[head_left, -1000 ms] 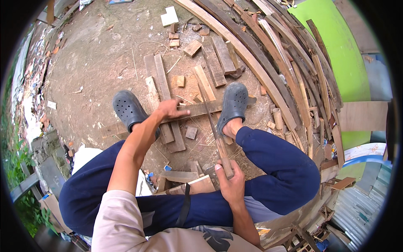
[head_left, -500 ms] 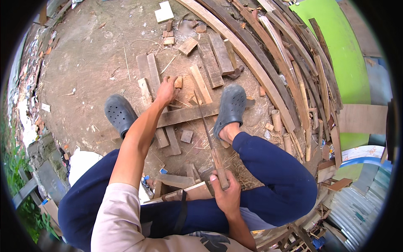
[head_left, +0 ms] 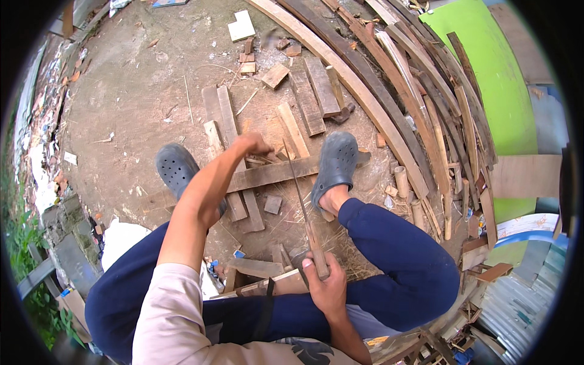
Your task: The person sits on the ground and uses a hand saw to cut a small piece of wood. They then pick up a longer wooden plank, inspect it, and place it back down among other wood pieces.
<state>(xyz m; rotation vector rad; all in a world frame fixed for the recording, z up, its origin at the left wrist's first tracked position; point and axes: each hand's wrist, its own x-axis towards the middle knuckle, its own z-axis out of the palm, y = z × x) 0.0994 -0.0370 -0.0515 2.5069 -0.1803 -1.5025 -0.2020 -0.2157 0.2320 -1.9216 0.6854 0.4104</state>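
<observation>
My right hand [head_left: 328, 286] is closed round the wooden handle of a long narrow blade [head_left: 298, 188], seen nearly edge-on. The blade points away from me, its tip passing over the plank between my feet. My left hand [head_left: 254, 144] reaches out above the far edge of the crosswise plank [head_left: 274, 174], fingers turned down to the right. Those fingers are blurred and partly hidden, so any hold is unclear. Small wood scraps lie by the fingertips. A pale wood strip [head_left: 293, 131] lies just beyond the blade tip.
My grey clogs [head_left: 177, 170] stand either side of the plank. Short boards [head_left: 306, 103] and a hammer-like tool [head_left: 345, 112] lie farther off. Long timbers [head_left: 365, 85] are heaped along the right, beside a green panel [head_left: 486, 67]. Offcuts [head_left: 258, 266] lie close to my lap.
My left hand has moved nearer and to the right. The small wood block that was at its fingertips no longer shows. My right hand keeps its hold on the blade, nearly unmoved.
</observation>
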